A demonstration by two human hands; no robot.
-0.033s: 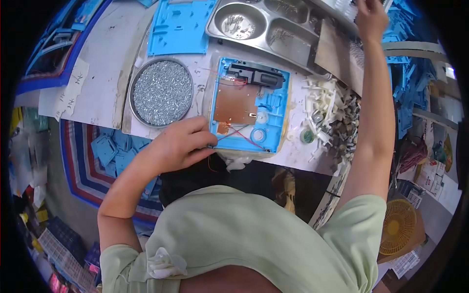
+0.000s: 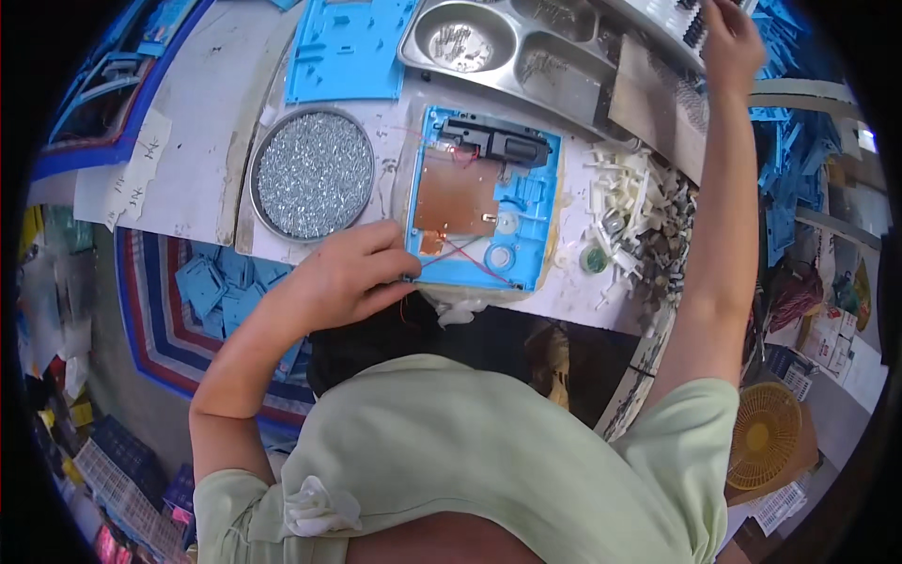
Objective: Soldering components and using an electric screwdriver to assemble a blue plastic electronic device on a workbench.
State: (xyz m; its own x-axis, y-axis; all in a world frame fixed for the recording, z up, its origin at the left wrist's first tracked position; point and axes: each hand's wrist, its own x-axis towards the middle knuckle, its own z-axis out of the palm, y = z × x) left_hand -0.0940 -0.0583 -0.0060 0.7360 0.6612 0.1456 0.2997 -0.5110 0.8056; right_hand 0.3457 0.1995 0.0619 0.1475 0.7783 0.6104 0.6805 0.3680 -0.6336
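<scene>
Blue housing (image 2: 526, 211) w/ copper board lies flat at bench (image 2: 202, 113) centre. L hand (image 2: 343, 274), fingers curled, touches its lower-left corner by the red wires. R hand (image 2: 731, 42) reaches far up-right to a parts rack; finger state can't tell. Round tray of screws (image 2: 312, 174) just left.

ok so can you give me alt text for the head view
A person's left hand rests on the lower left corner of a blue plastic housing holding a copper-coloured board and red wires, while the right hand reaches far up to a tray at the bench's back. A round tin of small screws sits left of the housing, white plastic parts to its right.
</scene>
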